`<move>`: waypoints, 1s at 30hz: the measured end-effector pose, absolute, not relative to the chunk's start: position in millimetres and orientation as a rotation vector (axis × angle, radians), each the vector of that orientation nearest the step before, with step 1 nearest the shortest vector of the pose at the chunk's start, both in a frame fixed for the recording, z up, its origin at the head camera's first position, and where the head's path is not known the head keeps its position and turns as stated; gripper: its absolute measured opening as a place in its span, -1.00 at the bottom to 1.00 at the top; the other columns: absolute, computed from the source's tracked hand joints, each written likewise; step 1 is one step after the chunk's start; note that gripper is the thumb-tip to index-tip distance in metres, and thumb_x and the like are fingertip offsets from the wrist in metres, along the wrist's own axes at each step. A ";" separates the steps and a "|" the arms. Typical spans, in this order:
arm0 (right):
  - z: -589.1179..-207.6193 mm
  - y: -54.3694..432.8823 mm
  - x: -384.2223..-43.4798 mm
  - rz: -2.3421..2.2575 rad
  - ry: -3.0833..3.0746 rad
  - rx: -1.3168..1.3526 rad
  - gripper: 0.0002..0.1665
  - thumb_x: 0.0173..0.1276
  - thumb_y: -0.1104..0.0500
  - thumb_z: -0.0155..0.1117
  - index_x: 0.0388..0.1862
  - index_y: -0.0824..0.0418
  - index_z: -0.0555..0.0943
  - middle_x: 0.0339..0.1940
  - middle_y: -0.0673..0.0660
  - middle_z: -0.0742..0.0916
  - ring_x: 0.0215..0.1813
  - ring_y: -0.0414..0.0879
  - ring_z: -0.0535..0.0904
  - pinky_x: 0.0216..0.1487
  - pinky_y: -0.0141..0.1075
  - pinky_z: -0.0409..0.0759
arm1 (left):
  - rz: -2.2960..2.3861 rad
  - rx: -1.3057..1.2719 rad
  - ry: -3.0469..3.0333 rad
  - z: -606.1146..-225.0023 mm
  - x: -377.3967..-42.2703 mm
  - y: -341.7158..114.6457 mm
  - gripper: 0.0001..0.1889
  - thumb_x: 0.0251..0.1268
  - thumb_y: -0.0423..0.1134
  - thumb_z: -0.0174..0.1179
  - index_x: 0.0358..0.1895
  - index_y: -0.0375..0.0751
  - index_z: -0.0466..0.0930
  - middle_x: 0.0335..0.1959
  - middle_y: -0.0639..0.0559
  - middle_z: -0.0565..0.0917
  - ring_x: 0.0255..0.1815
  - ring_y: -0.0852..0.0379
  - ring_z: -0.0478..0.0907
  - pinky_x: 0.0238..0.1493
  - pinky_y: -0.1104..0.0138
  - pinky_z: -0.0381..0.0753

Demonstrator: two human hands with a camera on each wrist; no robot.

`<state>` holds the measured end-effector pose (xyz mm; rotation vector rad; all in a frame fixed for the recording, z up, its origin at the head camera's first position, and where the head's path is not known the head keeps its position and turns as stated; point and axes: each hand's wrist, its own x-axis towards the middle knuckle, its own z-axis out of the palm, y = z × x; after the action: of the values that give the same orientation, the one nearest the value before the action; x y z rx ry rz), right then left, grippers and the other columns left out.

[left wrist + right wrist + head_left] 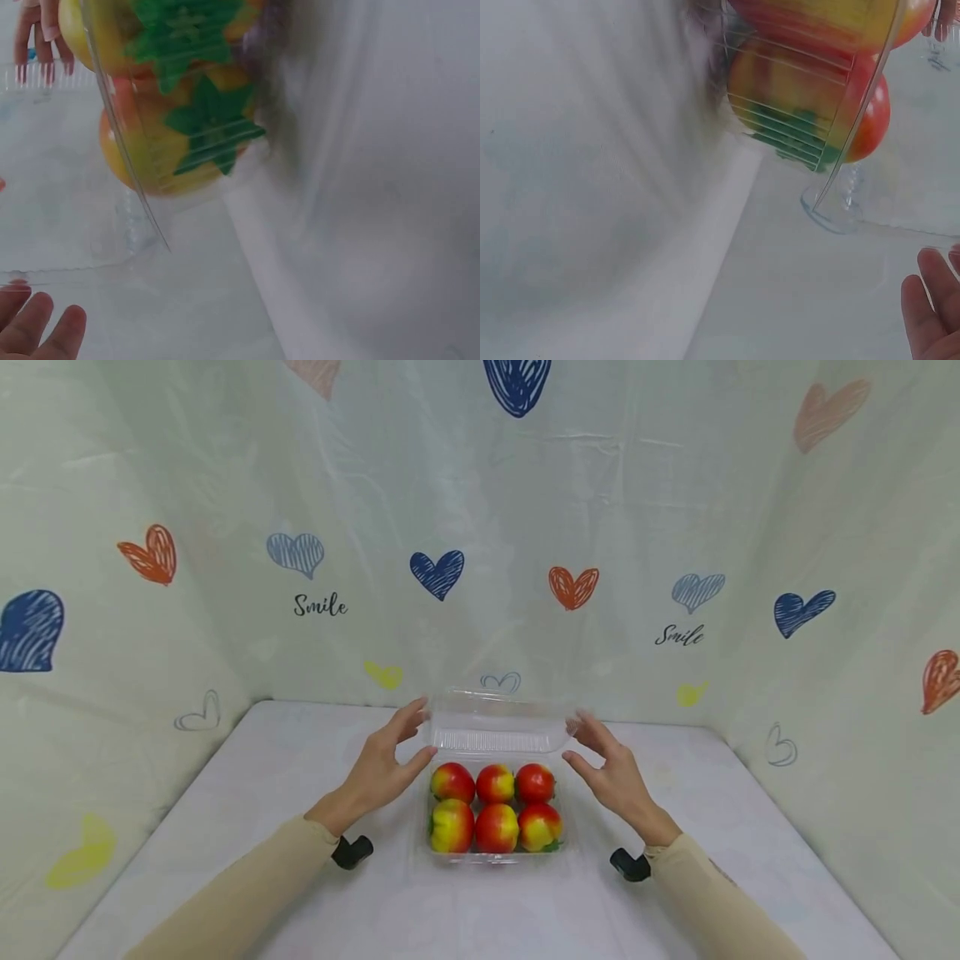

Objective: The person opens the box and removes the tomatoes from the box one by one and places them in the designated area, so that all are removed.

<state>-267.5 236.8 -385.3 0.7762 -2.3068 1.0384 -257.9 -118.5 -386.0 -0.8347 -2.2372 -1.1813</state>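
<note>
A clear plastic clamshell box [495, 858] stands on the table, its transparent lid [491, 720] raised at the far side. Several red-and-yellow fruits [497, 828] sit inside in two rows; green star-shaped leaves [214, 124] show on some through the side wall. At the lid's left edge is my left hand [378, 770], thumb and fingers spread apart. My right hand [617, 778] mirrors it at the right edge, its fingers slightly blurred. Both wrist views show extended fingers [56, 330] close to the lid's rim; whether they touch it is unclear.
A white cloth covers the table [285, 752]. Behind and beside it hangs a pale curtain [495, 485] printed with hearts and the word "Smile". Dark wrist cameras [352, 852] sit under both sleeves, near the tabletop.
</note>
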 end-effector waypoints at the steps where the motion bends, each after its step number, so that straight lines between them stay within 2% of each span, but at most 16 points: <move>1: -388.6 238.4 -271.8 1.053 -2.299 0.783 -0.18 0.20 0.34 0.37 0.42 0.22 0.26 0.18 0.23 0.61 0.11 0.13 0.59 0.05 -0.01 0.55 | -1.175 -0.841 -2.232 -386.5 -259.6 -118.5 -0.23 0.19 -0.35 0.31 0.45 -0.13 0.14 0.22 -0.21 0.50 0.19 -0.11 0.49 0.14 0.10 0.50; 5: -377.4 230.6 -267.5 1.083 -2.253 0.811 -0.11 0.17 0.46 0.33 0.45 0.34 0.15 0.17 0.38 0.58 0.05 0.25 0.61 -0.04 0.10 0.55 | -1.144 -0.861 -2.222 -388.2 -269.1 -118.4 -0.22 0.19 -0.39 0.29 0.46 -0.15 0.11 0.23 -0.16 0.50 0.20 -0.08 0.49 0.12 0.10 0.51; 9: -366.2 223.2 -262.9 1.072 -2.211 0.823 -0.09 0.15 0.53 0.30 0.44 0.44 0.10 0.12 0.45 0.58 -0.04 0.30 0.63 -0.08 0.08 0.56 | -1.145 -0.873 -2.215 -389.4 -279.8 -117.7 -0.20 0.19 -0.42 0.28 0.48 -0.12 0.09 0.20 -0.14 0.51 0.19 -0.07 0.49 0.10 0.09 0.53; 13: -370.2 223.2 -273.8 1.066 -2.164 0.838 -0.06 0.14 0.57 0.28 0.45 0.47 0.04 0.08 0.48 0.59 -0.11 0.31 0.64 -0.11 0.07 0.57 | -1.140 -0.882 -2.204 -388.9 -287.8 -116.4 -0.18 0.19 -0.46 0.27 0.49 -0.09 0.06 0.14 -0.17 0.53 0.11 -0.08 0.52 0.04 0.10 0.58; 19: -389.6 232.9 -307.0 1.083 -2.166 0.791 0.00 0.21 0.49 0.27 0.53 0.24 0.00 0.06 0.40 0.63 -0.14 0.21 0.67 -0.14 0.01 0.62 | -1.156 -0.860 -2.197 -386.6 -299.5 -113.7 -0.22 0.19 -0.53 0.22 0.47 -0.20 0.10 0.04 -0.18 0.55 -0.04 -0.05 0.60 -0.05 0.16 0.63; 23: -391.3 234.4 -315.9 1.065 -2.211 0.733 -0.02 0.27 0.40 0.27 0.55 0.12 -0.01 -0.10 0.29 0.66 -0.23 0.08 0.69 -0.15 -0.09 0.66 | -1.178 -0.822 -2.225 -385.5 -306.0 -112.4 -0.24 0.22 -0.51 0.20 0.48 -0.16 0.10 0.01 -0.18 0.56 -0.10 -0.03 0.62 -0.07 0.16 0.65; 30: -391.0 229.9 -324.6 1.074 -2.218 0.718 -0.09 0.32 0.38 0.23 0.54 0.16 0.02 -0.30 0.14 0.63 -0.35 -0.07 0.63 -0.21 -0.39 0.66 | -1.217 -0.772 -2.219 -387.4 -312.9 -113.4 -0.22 0.20 -0.55 0.19 0.48 -0.13 0.10 -0.11 -0.25 0.58 -0.22 -0.02 0.62 -0.14 0.14 0.67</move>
<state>-324.6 229.9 -391.0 0.7182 -2.2175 1.0737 -312.9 -113.4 -387.4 -0.7716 -2.2186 -1.2168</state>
